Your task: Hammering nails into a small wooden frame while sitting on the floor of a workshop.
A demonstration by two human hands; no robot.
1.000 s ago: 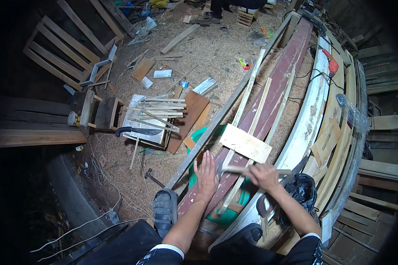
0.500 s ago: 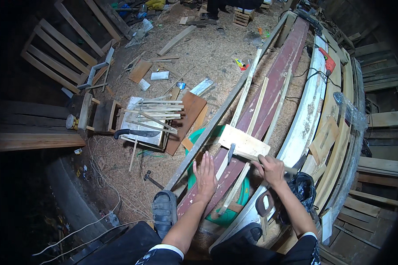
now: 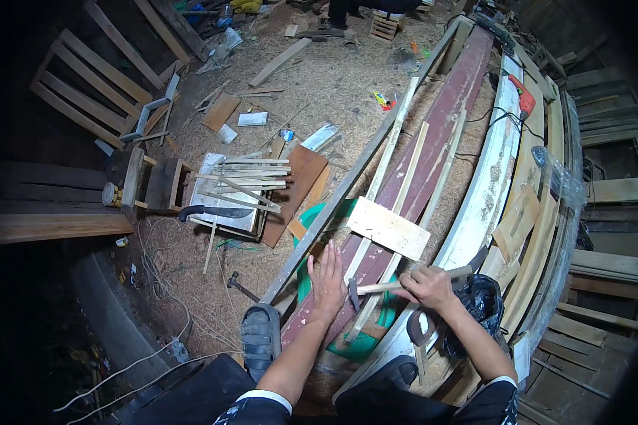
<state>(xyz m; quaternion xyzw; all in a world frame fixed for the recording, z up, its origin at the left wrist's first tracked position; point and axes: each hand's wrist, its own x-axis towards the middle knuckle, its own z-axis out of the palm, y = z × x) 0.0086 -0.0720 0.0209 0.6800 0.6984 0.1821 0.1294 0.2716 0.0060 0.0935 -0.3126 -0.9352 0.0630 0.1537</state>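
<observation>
Listing first what we hold: one hammer (image 3: 376, 287), its wooden handle wrapped in the fingers of our right hand (image 3: 429, 288), its metal head hanging just beside our left hand; whether the head touches anything, we cannot tell. Our left hand (image 3: 327, 283) lies palm down, fingers stretched out, over the near end of a long maroon board (image 3: 432, 145). One short pale board (image 3: 388, 229) rests crosswise on thin wooden strips (image 3: 393, 152), just beyond our hands. One green basin (image 3: 365, 345), beneath the maroon board. To our right: one brown tool handle (image 3: 414, 329), near one black plastic bag (image 3: 482, 301); one long white plank (image 3: 485, 198), curved by the lens; one red drill (image 3: 524, 99) with a dark cord, near the far end of that plank. To our left: one low white-topped box (image 3: 209, 166), bearing a loose pile of sticks (image 3: 252, 170) and one large knife (image 3: 216, 210) with a dark handle; one reddish-brown board (image 3: 306, 177), beside the box; a second hammer (image 3: 244, 287), on the shavings-strewn floor (image 3: 319, 78), near our grey sandal (image 3: 259, 336). Farther left: one slatted wooden frame (image 3: 96, 74) and one small tin (image 3: 111, 193). At the top edge, another person's dark trouser leg (image 3: 338, 13).
</observation>
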